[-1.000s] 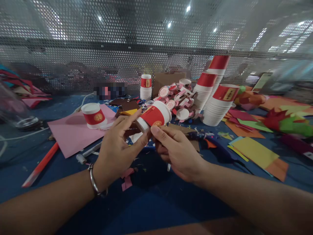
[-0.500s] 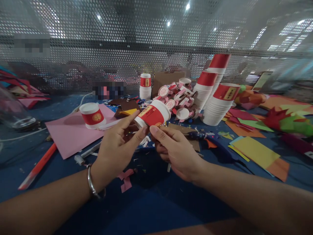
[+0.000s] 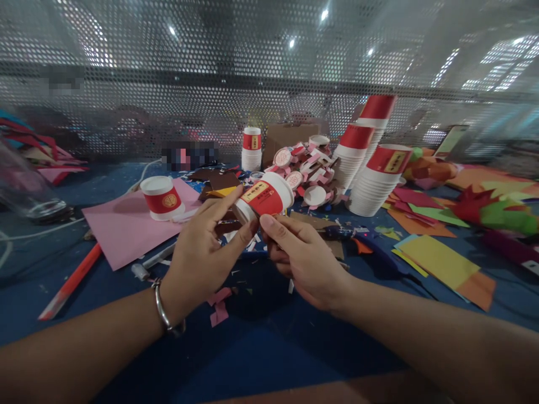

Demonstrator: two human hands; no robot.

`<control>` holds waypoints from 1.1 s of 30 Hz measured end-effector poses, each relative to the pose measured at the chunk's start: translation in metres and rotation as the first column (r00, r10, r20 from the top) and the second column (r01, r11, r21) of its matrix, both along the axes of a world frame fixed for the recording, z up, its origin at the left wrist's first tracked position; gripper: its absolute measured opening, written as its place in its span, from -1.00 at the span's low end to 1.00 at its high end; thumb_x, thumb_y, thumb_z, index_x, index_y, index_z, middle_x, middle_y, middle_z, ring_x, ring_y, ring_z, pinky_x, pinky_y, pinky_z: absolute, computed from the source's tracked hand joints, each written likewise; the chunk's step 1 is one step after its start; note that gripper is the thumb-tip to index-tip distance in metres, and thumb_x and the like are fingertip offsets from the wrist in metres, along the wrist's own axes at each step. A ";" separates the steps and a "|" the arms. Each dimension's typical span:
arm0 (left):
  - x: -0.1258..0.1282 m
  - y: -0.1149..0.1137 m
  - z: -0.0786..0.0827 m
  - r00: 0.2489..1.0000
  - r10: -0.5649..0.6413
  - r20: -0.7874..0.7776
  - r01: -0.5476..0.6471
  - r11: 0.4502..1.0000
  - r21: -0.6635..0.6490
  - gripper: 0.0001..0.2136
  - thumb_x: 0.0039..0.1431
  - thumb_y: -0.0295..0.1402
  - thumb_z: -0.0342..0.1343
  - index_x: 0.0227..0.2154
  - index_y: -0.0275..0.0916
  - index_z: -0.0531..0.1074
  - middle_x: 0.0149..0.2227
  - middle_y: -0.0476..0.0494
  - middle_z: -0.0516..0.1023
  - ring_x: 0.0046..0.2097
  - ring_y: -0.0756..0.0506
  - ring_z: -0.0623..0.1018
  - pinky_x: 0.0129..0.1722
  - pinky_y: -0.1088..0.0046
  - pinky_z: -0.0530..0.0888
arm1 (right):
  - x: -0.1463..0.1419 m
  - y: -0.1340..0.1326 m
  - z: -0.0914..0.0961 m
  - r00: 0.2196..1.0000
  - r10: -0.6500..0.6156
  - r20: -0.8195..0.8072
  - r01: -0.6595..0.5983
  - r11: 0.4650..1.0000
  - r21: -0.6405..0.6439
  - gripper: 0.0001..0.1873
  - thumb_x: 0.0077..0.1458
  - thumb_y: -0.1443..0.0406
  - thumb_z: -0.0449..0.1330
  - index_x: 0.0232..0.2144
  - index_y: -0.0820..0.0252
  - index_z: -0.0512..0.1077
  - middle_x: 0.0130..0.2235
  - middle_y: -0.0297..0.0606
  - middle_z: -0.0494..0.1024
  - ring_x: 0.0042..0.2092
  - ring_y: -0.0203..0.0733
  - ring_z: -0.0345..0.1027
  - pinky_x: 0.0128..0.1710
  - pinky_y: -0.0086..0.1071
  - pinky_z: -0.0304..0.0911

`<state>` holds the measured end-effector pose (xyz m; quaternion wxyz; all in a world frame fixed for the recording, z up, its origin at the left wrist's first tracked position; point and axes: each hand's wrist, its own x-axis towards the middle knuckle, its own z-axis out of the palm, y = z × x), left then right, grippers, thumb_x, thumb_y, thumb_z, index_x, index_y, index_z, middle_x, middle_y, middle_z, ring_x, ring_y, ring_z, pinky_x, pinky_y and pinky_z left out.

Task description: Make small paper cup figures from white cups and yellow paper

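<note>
Tilted on its side above the table, a red and white paper cup (image 3: 269, 194) is held between both hands. My left hand (image 3: 206, 241) grips its left end, the index finger along the top and the thumb below. The fingers of my right hand (image 3: 297, 249) are closed at the cup's lower edge, the thumb pressed against its side; the curled fingertips are partly hidden. Behind the left hand, another paper cup (image 3: 162, 197) stands upside down on a pink sheet of paper (image 3: 120, 224).
Nested cup stacks (image 3: 373, 185) rise at the right beside a heap of cut cup pieces (image 3: 301, 168). A blue glue gun (image 3: 374, 247) lies near yellow paper (image 3: 438, 261). An orange-red stick (image 3: 73, 280) is at the left. A perforated metal screen (image 3: 252, 95) stands behind.
The held cup has turned slightly about its length, so more of its yellow label faces me. Both hands keep their grip. The view has shifted a little.
</note>
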<state>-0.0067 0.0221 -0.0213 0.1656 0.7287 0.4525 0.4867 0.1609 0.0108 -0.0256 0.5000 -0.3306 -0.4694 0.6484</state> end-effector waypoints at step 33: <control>0.004 -0.004 0.013 0.999 -0.033 -0.010 0.032 0.998 -0.050 -0.70 0.28 -0.13 0.22 -0.03 -0.18 0.55 -0.17 -0.12 0.70 -0.22 -0.16 0.64 -0.25 0.33 0.58 | 0.001 0.000 0.000 1.000 -0.011 0.011 0.011 1.000 0.018 -0.51 0.08 -0.05 0.39 -0.47 0.15 0.28 -0.51 -0.53 0.11 -0.56 -0.45 -0.16 -0.63 -0.46 -0.29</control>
